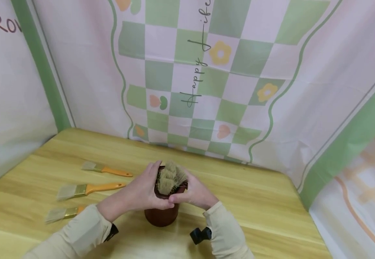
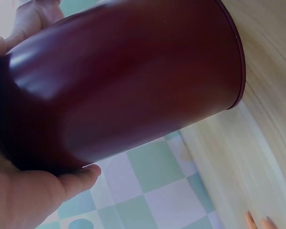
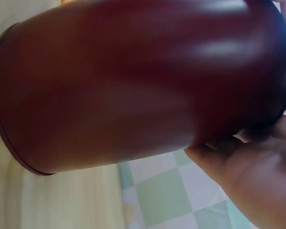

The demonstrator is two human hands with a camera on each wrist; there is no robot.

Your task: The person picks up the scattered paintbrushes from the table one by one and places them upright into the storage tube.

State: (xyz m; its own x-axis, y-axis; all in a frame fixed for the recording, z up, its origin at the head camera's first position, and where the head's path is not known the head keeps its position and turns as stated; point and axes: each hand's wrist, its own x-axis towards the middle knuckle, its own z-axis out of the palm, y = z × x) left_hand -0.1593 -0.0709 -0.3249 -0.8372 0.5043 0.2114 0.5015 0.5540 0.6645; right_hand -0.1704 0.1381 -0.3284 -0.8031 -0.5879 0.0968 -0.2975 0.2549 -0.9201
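Observation:
A dark red-brown cylindrical container stands on the table in the head view, a tan bristly tuft showing at its mouth. My left hand grips the upper part of its left side. From the right, my right hand holds the same rim, and the two thumbs come close together at the front. The left wrist view shows the smooth, glossy wall with my left fingers curled round the top end. Likewise, the right wrist view has my right hand on the container's top end.
Three flat paintbrushes with orange handles lie left of the container: a far one, a middle one and a near one, partly covered by my left sleeve. A checkered curtain hangs behind the wooden table.

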